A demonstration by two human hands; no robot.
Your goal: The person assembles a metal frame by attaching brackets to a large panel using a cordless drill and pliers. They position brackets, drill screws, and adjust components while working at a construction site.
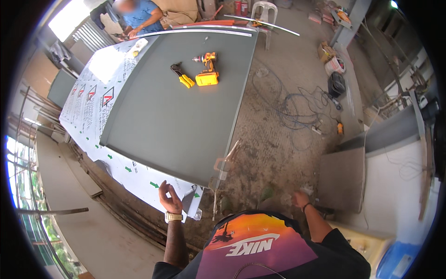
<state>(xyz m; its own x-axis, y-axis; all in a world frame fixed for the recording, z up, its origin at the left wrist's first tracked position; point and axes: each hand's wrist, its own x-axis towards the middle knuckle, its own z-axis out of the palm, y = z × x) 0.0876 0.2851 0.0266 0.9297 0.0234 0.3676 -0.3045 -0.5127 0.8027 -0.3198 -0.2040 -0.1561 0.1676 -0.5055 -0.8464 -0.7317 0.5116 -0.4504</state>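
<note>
Right now the left hand (170, 199) pinches the white protective film (139, 179) at the near edge of the grey metal panel (176, 107), prob. peeling it back. Right hand (299, 199) hangs off to the side w/ fingers loosely curled, holding nothing I can see. Yellow cordless drill (207, 69) and yellow-handled snips (182, 76) lie near the far edge. No containers on the panel.
</note>
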